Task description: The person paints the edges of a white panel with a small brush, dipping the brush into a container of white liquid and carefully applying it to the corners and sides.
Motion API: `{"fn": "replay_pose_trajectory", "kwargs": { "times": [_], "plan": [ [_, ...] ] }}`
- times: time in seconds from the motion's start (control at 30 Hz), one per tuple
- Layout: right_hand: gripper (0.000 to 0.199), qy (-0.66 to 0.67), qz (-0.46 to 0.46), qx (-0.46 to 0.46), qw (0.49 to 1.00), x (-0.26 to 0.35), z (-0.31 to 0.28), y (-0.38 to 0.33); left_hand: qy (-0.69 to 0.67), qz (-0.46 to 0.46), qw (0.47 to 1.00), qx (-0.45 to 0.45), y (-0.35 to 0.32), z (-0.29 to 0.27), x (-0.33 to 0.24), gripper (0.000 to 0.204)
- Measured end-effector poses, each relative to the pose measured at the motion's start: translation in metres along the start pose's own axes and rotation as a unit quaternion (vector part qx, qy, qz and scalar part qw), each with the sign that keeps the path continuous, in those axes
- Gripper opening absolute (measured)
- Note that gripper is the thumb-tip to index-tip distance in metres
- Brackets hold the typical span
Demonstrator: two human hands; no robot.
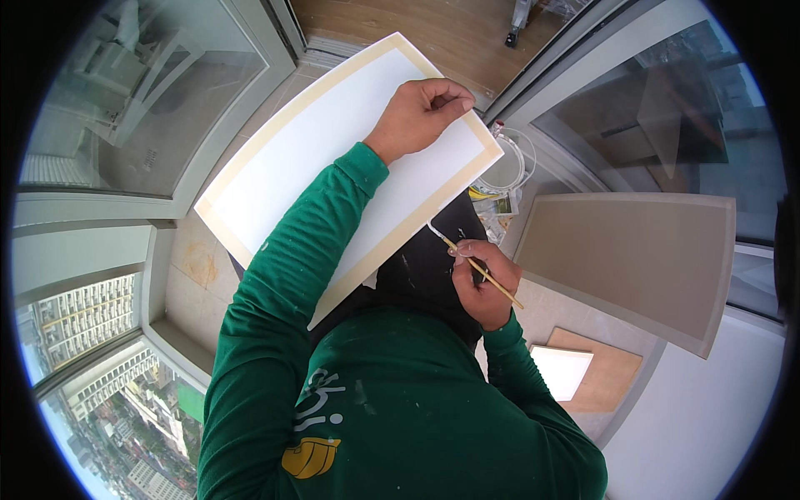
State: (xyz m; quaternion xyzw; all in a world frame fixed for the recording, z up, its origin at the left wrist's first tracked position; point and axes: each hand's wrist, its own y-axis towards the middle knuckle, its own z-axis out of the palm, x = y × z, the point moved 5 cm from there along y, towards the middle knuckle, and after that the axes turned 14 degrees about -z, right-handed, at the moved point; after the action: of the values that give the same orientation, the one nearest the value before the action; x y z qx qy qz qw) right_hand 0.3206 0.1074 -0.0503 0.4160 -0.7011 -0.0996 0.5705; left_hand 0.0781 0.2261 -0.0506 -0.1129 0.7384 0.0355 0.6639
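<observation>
A white rectangular board [333,125] with beige tape-like strips along its borders lies slanted across my lap. My left hand [421,118] reaches over its white face, thumb and fingers pinched together at the far right edge. What lies between those fingertips is mostly hidden, but they appear to grip the board's edge. My right hand [487,283] holds a thin paintbrush [492,282] with a light wooden handle. The brush's white-coated tip is close to the board's near right edge; I cannot tell whether they touch.
A white round bucket [502,171] with a wire handle stands right of the board. A large grey-beige panel [629,258] leans at the right. A small white panel [561,372] lies on a brown board [621,364] on the floor. Glass doors and windows surround me.
</observation>
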Motion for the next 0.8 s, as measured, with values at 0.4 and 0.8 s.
{"fn": "replay_pose_trajectory", "kwargs": {
  "times": [0.4, 0.8],
  "plan": [
    [0.017, 0.126, 0.084, -0.06, 0.987, -0.011, -0.011, -0.005, -0.014, -0.011, 1.0, 0.011, 0.0, 0.001, 0.001, 0.023],
    [0.048, 0.054, -0.143, -0.28, 0.948, 0.052, -0.128, 0.144, -0.039, 0.014, 0.999, 0.007, 0.007, 0.002, 0.007, 0.021]
  ]
}}
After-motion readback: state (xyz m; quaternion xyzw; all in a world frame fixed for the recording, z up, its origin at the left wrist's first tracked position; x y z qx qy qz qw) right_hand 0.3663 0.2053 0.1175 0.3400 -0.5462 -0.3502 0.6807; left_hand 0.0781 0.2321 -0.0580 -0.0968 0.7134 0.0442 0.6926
